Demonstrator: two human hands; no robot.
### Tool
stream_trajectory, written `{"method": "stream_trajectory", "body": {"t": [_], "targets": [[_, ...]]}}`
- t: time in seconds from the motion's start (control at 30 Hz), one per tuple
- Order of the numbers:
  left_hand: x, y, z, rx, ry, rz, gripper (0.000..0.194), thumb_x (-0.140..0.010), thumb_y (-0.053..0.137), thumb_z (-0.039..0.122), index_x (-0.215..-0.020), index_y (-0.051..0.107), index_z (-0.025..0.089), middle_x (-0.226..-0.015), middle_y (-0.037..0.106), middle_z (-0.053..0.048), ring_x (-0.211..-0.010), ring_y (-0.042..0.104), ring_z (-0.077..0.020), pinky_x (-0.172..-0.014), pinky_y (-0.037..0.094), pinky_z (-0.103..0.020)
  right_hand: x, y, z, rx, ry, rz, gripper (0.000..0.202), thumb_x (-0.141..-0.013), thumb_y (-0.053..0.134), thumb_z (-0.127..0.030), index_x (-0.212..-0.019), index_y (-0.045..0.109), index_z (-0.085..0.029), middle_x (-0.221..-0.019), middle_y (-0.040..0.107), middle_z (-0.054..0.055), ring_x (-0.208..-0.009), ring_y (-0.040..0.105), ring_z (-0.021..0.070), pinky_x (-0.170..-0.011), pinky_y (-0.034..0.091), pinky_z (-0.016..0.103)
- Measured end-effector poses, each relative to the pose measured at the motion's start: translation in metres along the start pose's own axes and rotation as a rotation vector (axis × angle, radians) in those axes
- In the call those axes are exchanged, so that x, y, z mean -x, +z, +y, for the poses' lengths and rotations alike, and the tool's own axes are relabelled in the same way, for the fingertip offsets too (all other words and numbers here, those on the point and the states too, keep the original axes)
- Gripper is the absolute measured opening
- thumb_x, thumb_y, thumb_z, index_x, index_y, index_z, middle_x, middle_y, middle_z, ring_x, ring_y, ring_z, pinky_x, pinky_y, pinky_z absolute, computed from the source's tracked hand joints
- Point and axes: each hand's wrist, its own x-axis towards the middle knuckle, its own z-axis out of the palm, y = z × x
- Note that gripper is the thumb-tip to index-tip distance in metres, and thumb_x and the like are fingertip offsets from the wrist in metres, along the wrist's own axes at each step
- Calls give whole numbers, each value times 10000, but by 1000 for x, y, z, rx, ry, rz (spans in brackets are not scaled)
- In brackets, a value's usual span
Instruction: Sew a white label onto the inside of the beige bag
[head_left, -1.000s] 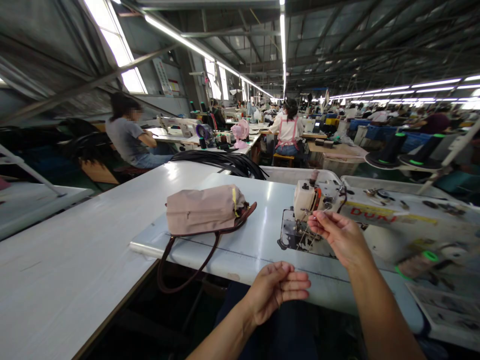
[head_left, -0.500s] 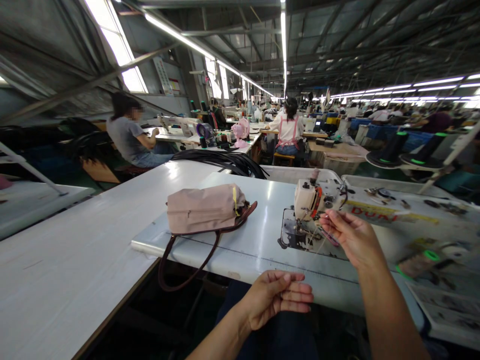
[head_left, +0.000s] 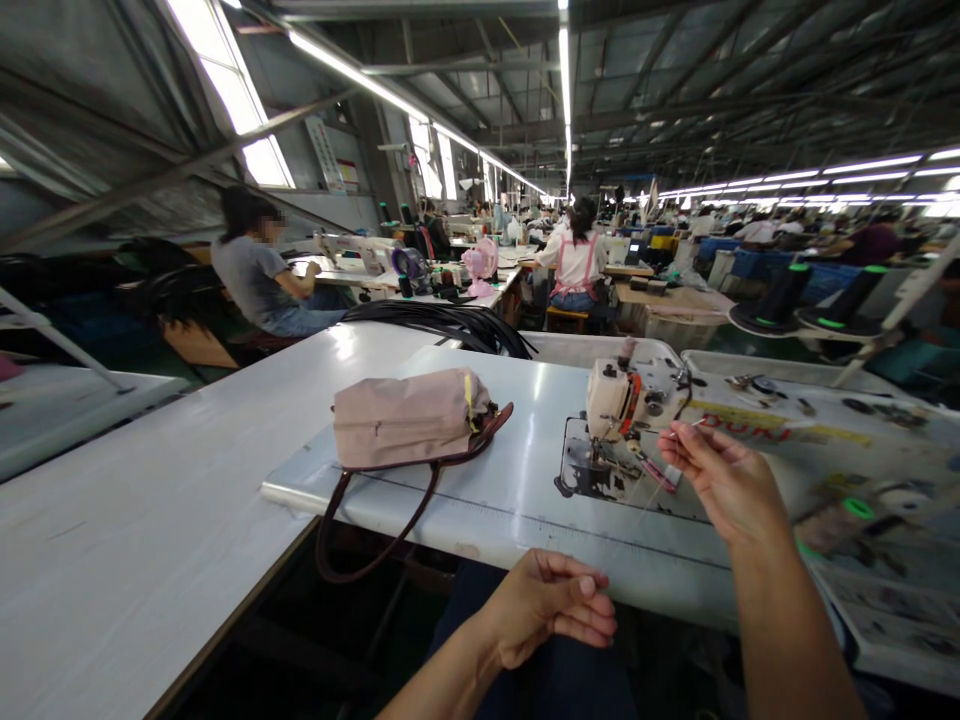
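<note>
While a thin pale thread [head_left: 699,422] is pinched between the thumb and fingers of the right hand [head_left: 724,475], the left hand [head_left: 544,608] is held lower, at bottom centre of the frame, palm turned inward, fingers together and partly curled, thumb close to them. Gap at left hand is narrow; whether any thread is gripped there cannot be told.

Thread location: right of centre, at the right fingertips, above and to the right of the left hand. A short bright end is pointed right and slightly up. The rest is seen poorly; its long axis probably runs down-left from the fingertips, over the front of the pale blue worktop [head_left: 517,400].

Sewing machine head [head_left: 609,400] is seen just left of the right hand, metal plate [head_left: 581,472] below it. A small pink tool [head_left: 656,470] is placed between plate and right hand. Green-ended spool [head_left: 832,525] is partly hidden behind the right forearm.

Beige bag [head_left: 409,420] is laid on its side left of centre, well apart from both hands. Long axis near horizontal, yellow-edged end pointed right. Brown handle [head_left: 321,540] is hung over the front edge. Black strips [head_left: 450,320] are bunched behind the bag.
</note>
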Motion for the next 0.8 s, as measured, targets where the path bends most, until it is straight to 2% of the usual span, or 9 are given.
{"method": "stream_trajectory", "body": {"t": [0.23, 0.37, 0.4, 0.47, 0.53, 0.6, 0.7, 0.8], "targets": [[0, -3, -3, -113, 40, -20, 284, -746, 734, 345, -810, 666, 77, -652, 679, -55, -580, 679, -140, -616, 566, -262, 1, -8, 2, 25, -53, 84, 239, -628, 823, -310, -778, 708, -164, -727, 725, 21, -703, 684, 118, -660, 592, 199], [-2, -6, -8, -233, 83, -29, 334, -785, 675, 415, -805, 666, 82, -616, 648, -34, -547, 643, -115, -607, 528, -240, 6, -9, 4, -66, 55, -8, 282, -618, 823, -360, -760, 671, -170, -831, 739, 58, -823, 698, 201, -743, 604, 324], [-1, -6, -9, -269, 98, -46, 343, -796, 657, 426, -803, 668, 83, -604, 640, -30, -536, 628, -108, -595, 512, -228, 8, -9, 5, -89, 90, -28, 284, -618, 823, -358, -762, 662, -173, -824, 738, 55, -781, 696, 189, -709, 603, 311], [1, -7, -11, -358, 121, -88, 353, -823, 618, 434, -819, 678, 86, -591, 627, -24, -520, 596, -95, -567, 476, -206, 11, -11, 8, -110, 114, -39, 273, -628, 820, -333, -764, 646, -172, -736, 716, 27, -613, 638, 106, -578, 559, 208], [5, -7, -11, -489, 146, -116, 347, -850, 584, 422, -863, 697, 94, -599, 635, -29, -531, 585, -95, -570, 458, -202, 16, -11, 12, -91, 73, -36, 251, -659, 802, -314, -760, 630, -163, -641, 663, -8, -486, 504, 29, -462, 442, 118], [9, -6, -11, -659, 193, -108, 331, -866, 563, 398, -923, 714, 109, -657, 677, -55, -597, 617, -123, -618, 472, -222, 20, -11, 16, -39, 7, -29, 227, -710, 766, -317, -773, 614, -160, -614, 623, -26, -456, 413, 4, -432, 360, 99], [12, -3, -9, -947, 265, -67, 294, -842, 597, 375, -930, 745, 136, -772, 735, -89, -693, 654, -177, -643, 472, -240, 29, -14, 23, 79, -96, 24, 215, -773, 704, -355, -808, 598, -171, -607, 585, -38, -458, 377, 10, -428, 311, 122], [10, 4, -8, -1118, 295, -63, 240, -818, 630, 347, -893, 763, 161, -810, 755, -78, -696, 665, -188, -621, 458, -235, 39, -27, 29, 253, -185, 159, 244, -788, 672, -414, -857, 598, -192, -588, 548, -44, -476, 392, 41, -423, 285, 159]]}}
